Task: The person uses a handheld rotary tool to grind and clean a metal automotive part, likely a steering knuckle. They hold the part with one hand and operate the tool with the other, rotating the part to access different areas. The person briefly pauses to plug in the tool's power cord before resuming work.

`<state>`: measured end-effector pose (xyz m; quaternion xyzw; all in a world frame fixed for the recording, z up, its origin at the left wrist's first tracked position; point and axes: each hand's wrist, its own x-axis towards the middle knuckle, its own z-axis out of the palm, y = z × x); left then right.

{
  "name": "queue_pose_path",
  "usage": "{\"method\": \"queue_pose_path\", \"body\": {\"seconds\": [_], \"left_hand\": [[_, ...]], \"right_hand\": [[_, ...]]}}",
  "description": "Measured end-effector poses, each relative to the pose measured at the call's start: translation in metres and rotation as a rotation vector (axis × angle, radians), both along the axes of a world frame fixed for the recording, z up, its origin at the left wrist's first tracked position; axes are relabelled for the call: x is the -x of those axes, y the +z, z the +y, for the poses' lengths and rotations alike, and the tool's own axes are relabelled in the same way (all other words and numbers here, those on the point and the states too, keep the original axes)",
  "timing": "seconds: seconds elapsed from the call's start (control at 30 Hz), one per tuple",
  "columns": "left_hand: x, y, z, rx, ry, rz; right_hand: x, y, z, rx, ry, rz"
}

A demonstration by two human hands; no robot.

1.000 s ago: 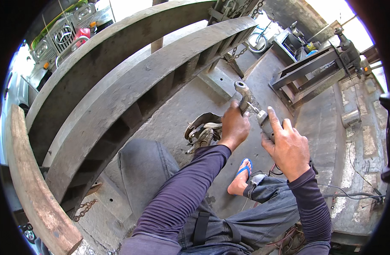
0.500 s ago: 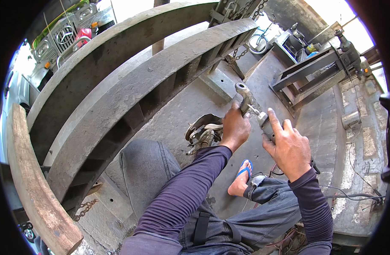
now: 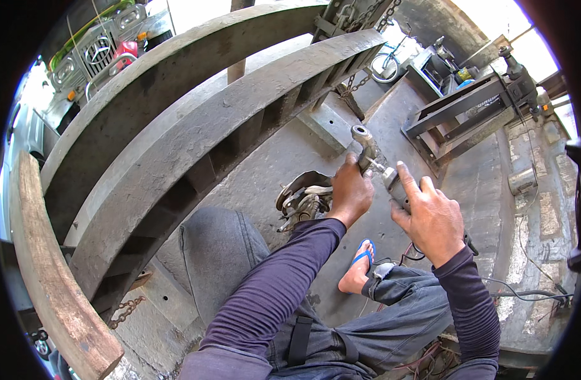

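My left hand (image 3: 352, 193) is closed around a grey metal part with a round eye (image 3: 361, 132) at its far end. From the right, my right hand (image 3: 432, 218) grips a die grinder (image 3: 397, 185), its forefinger stretched along the metal body. The grinder's thin bit (image 3: 377, 166) points at the metal part beside my left fingers. Whether the tip touches the part is too small to tell. The grinder's rear end is mostly hidden under my right palm.
Large curved steel beams (image 3: 195, 120) rise on the left, beside a curved wooden piece (image 3: 53, 266). A greasy metal assembly (image 3: 303, 199) lies on the floor below my left hand. A steel frame (image 3: 461, 120) stands at the right, with cables (image 3: 525, 292) near my right forearm.
My right hand and forearm have shifted very slightly to the right. Both hands keep their hold, and the metal part stays in nearly the same place.
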<state>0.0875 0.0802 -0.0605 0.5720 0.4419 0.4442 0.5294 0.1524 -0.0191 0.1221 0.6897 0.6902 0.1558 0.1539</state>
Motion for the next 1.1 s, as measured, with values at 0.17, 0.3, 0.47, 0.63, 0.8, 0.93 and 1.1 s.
{"method": "queue_pose_path", "body": {"seconds": [0.17, 0.3, 0.47, 0.63, 0.8, 0.93, 1.1], "left_hand": [[-0.001, 0.001, 0.000, 0.011, 0.010, 0.036], [-0.002, 0.002, 0.000, 0.025, 0.012, 0.002], [-0.006, 0.001, -0.003, 0.003, 0.047, 0.000], [-0.007, 0.001, -0.002, 0.020, 0.035, 0.013], [-0.005, 0.001, 0.000, 0.039, 0.034, 0.047], [-0.006, 0.001, 0.002, 0.072, 0.018, 0.014], [-0.008, 0.000, -0.001, 0.057, 0.028, 0.056]], "right_hand": [[0.001, 0.016, 0.010, -0.010, 0.021, -0.018], [0.006, 0.025, 0.021, 0.051, 0.051, -0.057], [0.014, 0.033, 0.029, 0.103, 0.065, -0.163], [0.020, 0.042, 0.035, 0.084, 0.085, -0.214], [0.022, 0.052, 0.035, 0.057, 0.119, -0.269], [0.023, 0.050, 0.036, 0.091, 0.167, -0.250], [0.024, 0.047, 0.039, 0.100, 0.182, -0.267]]}}
